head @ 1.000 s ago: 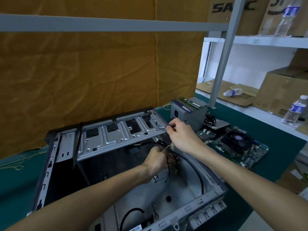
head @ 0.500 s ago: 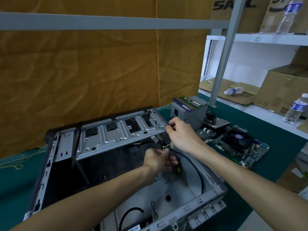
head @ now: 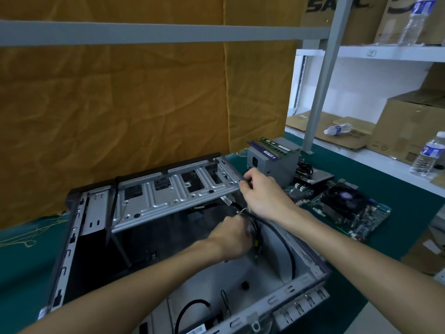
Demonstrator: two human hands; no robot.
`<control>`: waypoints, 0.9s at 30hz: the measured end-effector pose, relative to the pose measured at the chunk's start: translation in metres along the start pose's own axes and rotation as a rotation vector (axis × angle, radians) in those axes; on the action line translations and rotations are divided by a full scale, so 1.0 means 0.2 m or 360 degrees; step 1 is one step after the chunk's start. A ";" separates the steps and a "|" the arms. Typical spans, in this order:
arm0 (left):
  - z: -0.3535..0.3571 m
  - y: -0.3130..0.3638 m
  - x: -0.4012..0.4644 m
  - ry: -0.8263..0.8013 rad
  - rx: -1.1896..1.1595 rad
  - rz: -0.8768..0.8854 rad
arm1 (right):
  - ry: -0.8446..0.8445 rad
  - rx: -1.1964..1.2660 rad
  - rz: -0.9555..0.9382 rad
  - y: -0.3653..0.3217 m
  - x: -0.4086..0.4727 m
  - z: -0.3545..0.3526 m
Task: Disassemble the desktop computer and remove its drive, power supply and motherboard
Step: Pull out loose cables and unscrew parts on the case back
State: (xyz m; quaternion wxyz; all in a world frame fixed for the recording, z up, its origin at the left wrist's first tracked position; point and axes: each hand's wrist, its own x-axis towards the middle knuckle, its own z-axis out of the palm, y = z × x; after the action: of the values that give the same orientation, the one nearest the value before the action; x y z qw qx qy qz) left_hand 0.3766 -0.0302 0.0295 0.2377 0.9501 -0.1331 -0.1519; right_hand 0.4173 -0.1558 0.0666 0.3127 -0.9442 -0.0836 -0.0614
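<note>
I am looking down on a green-covered bench (head: 409,237) backed by an ochre cloth (head: 120,112). My right hand (head: 262,196) is pinching something small at the right end of the metal drive cage (head: 173,194), fingertips curled together. My left hand (head: 232,238) is sitting at seven o'clock from it, fingers curled around the black cables (head: 284,239) inside the open computer case (head: 72,239). At one o'clock from the right hand the power supply (head: 274,162) is standing on the bench with memory sticks (head: 273,147) lying on top. At three o'clock the motherboard (head: 337,208) is lying flat, outside the case. Water bottles (head: 428,155) are standing on the white shelf (head: 385,162) beyond.
</note>
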 end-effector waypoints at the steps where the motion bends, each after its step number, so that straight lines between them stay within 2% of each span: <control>1: -0.04 -0.01 -0.02 0.0004 0.0070 0.0027 | 0.0016 -0.0089 -0.0039 0.00 -0.01 0.00; 4: -0.21 -0.07 -0.15 0.0237 0.0264 0.0098 | 0.0098 -0.0347 -0.0220 -0.02 -0.02 0.01; 7: -0.37 -0.21 -0.33 0.0779 0.0303 0.0057 | 0.0124 -0.0492 -0.0337 -0.04 -0.02 0.01; 9: -0.46 -0.34 -0.44 0.1153 0.0302 -0.0072 | 0.0104 -0.0533 -0.0348 -0.05 -0.02 0.01; 10: -0.49 -0.40 -0.48 0.1253 0.0323 -0.0175 | 0.0092 -0.0554 -0.0352 -0.06 -0.02 0.00; 14: -0.54 -0.58 -0.55 0.1127 0.0583 -0.0753 | 0.0087 -0.0679 -0.0384 -0.10 -0.04 0.00; 17: -0.55 -0.63 -0.55 0.1079 0.0548 -0.0808 | 0.0095 -0.0788 -0.0414 -0.11 -0.06 0.00; 19: -0.56 -0.61 -0.56 0.1172 0.0425 -0.0661 | 0.0089 -0.0827 -0.0403 -0.11 -0.07 0.00; 21: -0.56 -0.56 -0.57 0.1195 0.0162 -0.0342 | 0.0145 -0.0831 -0.0468 -0.10 -0.08 -0.01; 24: -0.55 -0.43 -0.62 0.0869 -0.0112 0.0157 | 0.0265 -0.0659 -0.0756 -0.12 -0.10 -0.02; 27: -0.51 -0.32 -0.66 0.0538 -0.0097 0.0394 | 0.0143 -0.0572 -0.0990 -0.18 -0.12 -0.02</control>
State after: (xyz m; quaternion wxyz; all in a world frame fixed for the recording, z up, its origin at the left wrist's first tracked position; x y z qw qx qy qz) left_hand 0.3031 0.1089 0.1134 0.3021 0.9309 -0.2023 0.0361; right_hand 0.3868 -0.1319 0.0873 0.1116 -0.9098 -0.3410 -0.2088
